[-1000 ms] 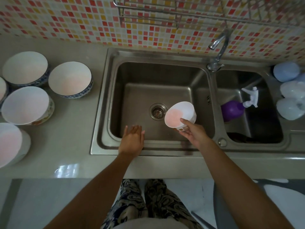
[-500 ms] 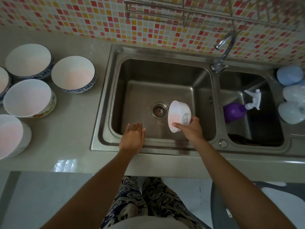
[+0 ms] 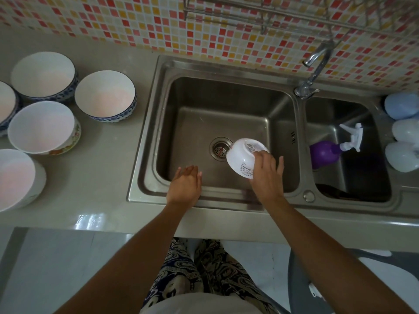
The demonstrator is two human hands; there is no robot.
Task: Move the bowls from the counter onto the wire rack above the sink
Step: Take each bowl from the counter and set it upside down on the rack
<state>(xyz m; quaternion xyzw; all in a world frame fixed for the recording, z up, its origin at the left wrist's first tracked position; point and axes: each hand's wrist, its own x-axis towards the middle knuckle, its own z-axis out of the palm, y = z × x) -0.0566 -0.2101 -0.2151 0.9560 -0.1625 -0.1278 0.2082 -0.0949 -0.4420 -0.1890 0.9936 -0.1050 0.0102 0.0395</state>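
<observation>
The right hand (image 3: 267, 175) grips a small white bowl (image 3: 243, 157), turned bottom-up and tilted, over the larger left basin of the steel sink (image 3: 145, 141), just right of the drain (image 3: 221, 148). The left hand (image 3: 184, 185) hovers at the basin's front edge, fingers straight and together, holding nothing. Five more bowls (image 3: 105, 96) sit upright at the counter's (image 3: 97, 177) left end. The wire rack (image 3: 249, 12) hangs on the tiled wall at the sink's back edge. A purple spray bottle (image 3: 324, 152) lies in the right basin.
</observation>
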